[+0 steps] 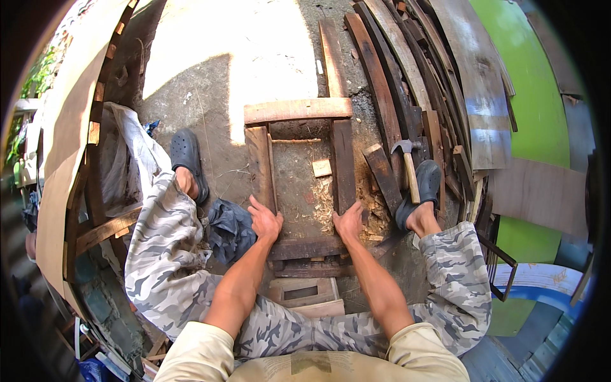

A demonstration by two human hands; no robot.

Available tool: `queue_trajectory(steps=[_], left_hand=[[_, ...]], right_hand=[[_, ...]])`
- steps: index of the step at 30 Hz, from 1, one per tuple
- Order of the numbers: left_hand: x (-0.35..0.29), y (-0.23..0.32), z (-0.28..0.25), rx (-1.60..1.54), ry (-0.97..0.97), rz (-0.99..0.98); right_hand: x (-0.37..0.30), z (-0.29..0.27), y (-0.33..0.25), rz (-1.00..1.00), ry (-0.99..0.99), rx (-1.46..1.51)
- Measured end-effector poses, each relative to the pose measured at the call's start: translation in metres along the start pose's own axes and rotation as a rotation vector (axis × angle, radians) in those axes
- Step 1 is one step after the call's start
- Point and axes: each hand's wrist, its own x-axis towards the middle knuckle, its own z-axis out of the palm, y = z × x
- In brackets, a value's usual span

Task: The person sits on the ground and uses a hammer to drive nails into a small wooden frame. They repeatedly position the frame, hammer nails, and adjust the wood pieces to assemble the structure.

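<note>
Rough wooden frame (pixel 299 184) flat on the ground between the feet. Left hand (pixel 264 221) open, pressing the left rail; right hand (pixel 349 223) open on the right rail. Best pressing evenly, keeping rails square. Hammer (pixel 407 167) just beyond right hand.

Right of the hands: claw hammer (pixel 408 167), stacked dark planks (pixel 407 83), green sheet (pixel 531 95). Left: crumpled dark cloth (pixel 230 228), white sack (pixel 137 146).

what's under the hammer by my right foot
The hammer lies on dark planks, its handle end beside the right shoe. The ground beneath those planks is covered.
</note>
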Motion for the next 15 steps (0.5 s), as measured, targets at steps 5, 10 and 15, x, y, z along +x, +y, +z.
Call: queue_trajectory(steps=[5, 10, 15], left_hand=[[0.027, 0.017, -0.008, -0.134, 0.212, 0.015], [0.101, 0.086, -0.076, -0.287, 0.259, 0.219], [0.195, 0.115, -0.120, -0.065, -0.001, 0.264]], right_hand=[[-0.003, -0.009, -0.008, -0.013, 0.005, 0.104], [0.005, -0.008, -0.008, -0.061, 0.093, 0.177], [0.008, -0.009, -0.027, -0.026, 0.061, 0.158]])
